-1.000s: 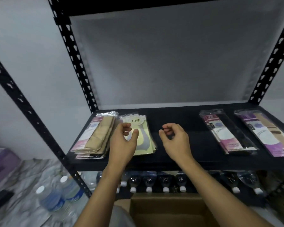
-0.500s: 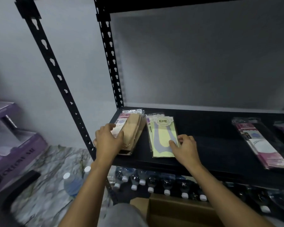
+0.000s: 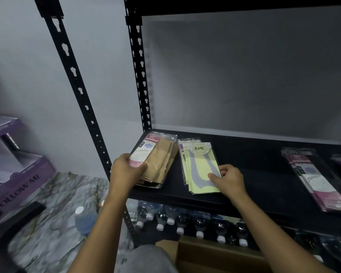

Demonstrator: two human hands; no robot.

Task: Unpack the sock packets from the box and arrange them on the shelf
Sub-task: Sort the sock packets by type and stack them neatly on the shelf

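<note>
Beige packet stack (image 3: 156, 164) is gripped by left hand (image 3: 126, 170), yellow stack (image 3: 201, 168) pinched by right hand (image 3: 227, 179), likely to square both on the shelf (image 3: 254, 174)

A row of water bottles (image 3: 200, 223) with white caps lies under the black board. One more bottle (image 3: 85, 220) stands on the marble floor (image 3: 53, 203). A purple box (image 3: 14, 174) sits at the left, by the grey wall (image 3: 28, 75).
</note>
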